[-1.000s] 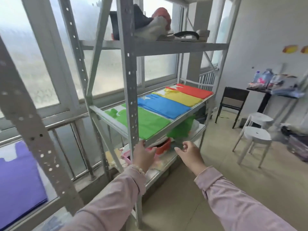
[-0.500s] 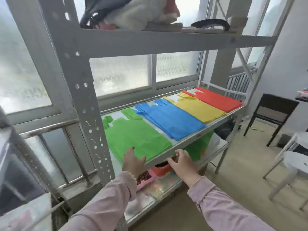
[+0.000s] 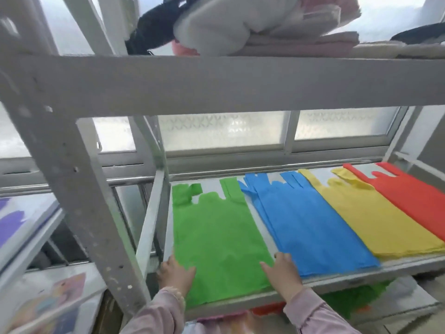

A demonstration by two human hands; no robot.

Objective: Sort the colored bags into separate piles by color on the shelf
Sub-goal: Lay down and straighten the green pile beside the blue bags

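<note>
Four flat piles of bags lie side by side on the grey metal shelf (image 3: 337,279): green bags (image 3: 216,237) at the left, then blue bags (image 3: 305,225), yellow bags (image 3: 370,213) and red bags (image 3: 416,196) at the right. My left hand (image 3: 177,273) rests on the near left corner of the green pile with its fingers laid flat. At the pile's near right corner, beside the blue bags, my right hand (image 3: 281,271) lies flat on the green bags. Neither hand holds anything.
A thick grey upright (image 3: 79,201) stands just left of my left hand. The shelf above (image 3: 240,83) carries folded clothes (image 3: 240,22). A neighbouring rack at the left holds a purple bag (image 3: 9,225). More coloured bags lie on the tier below (image 3: 361,297).
The view has moved in closer to the shelf and turned to face it. Both hands have come up from the shelf's front edge onto the near corners of the green pile.
</note>
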